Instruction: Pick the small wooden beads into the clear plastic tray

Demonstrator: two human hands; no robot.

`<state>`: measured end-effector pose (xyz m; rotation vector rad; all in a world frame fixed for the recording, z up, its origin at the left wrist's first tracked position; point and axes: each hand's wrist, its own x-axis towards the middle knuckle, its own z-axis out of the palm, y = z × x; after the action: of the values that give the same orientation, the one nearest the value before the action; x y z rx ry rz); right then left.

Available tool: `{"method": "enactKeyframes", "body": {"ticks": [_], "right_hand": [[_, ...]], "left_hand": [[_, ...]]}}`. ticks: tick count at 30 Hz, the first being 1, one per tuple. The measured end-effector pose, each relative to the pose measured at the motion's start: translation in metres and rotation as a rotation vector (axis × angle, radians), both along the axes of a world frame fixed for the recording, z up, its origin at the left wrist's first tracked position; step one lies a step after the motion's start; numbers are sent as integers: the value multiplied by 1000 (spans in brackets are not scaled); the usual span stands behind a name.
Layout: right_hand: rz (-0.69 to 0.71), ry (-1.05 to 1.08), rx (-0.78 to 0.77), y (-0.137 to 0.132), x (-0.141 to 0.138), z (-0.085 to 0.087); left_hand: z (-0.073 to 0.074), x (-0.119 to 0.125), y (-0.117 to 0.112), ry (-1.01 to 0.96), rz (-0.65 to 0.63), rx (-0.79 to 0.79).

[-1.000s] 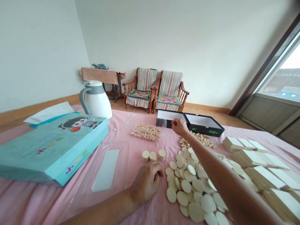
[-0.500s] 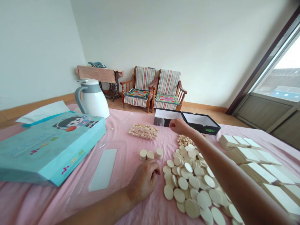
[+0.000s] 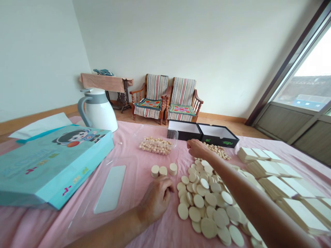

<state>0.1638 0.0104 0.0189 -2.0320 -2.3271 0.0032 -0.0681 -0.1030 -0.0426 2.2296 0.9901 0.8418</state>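
My left hand (image 3: 156, 198) rests closed on the pink cloth, knuckles up; whatever its curled fingers may hold is hidden. Just beyond it stand three short stacks of round wooden discs (image 3: 173, 168). My right hand (image 3: 198, 148) is stretched out at the left edge of the small wooden beads (image 3: 217, 151), its fingers curled and pointing down, their tips out of sight. Below my right forearm spreads a loose heap of wooden discs (image 3: 207, 199). To the left of my right hand lies a clear plastic box (image 3: 155, 144) partly filled with round wooden beads (image 3: 156, 146).
Two black boxes (image 3: 217, 135) with white insides sit at the far edge. Stacked wooden squares (image 3: 276, 182) line the right side. A clear plastic lid (image 3: 85, 206), a turquoise box (image 3: 57, 165) and a white-grey jug (image 3: 99, 112) occupy the left. Two wooden armchairs (image 3: 182, 98) stand beyond.
My right hand has come down and slightly nearer, to the beads' left edge, uncovering more of them. My left hand stays beside the disc stacks. The whole view has shifted slightly.
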Motion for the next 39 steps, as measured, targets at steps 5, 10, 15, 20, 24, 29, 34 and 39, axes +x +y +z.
{"method": "enactKeyframes", "body": {"ticks": [5,10,15,20,24,29,34,39], "right_hand": [[72,303,251,11,-26,23],[189,696,285,21,-48,37],[79,494,317,18,-18,33],[-75,45,80,6,34,14],[-66,-13,-7,-1,52,-6],[-24,-37,-11,-1,49,-21],[2,-38,-20,2,45,-26],[-33,-22,1,1,39,-23]], "left_hand": [[1,0,1,-8,-6,-3],[0,-2,1,-10,-19,12],[-1,-2,1,-10,-20,7],[0,0,0,0,-1,3],[2,0,0,13,0,11],[-1,1,1,23,12,16],[-2,1,2,13,8,11],[0,1,0,4,9,10]]}}
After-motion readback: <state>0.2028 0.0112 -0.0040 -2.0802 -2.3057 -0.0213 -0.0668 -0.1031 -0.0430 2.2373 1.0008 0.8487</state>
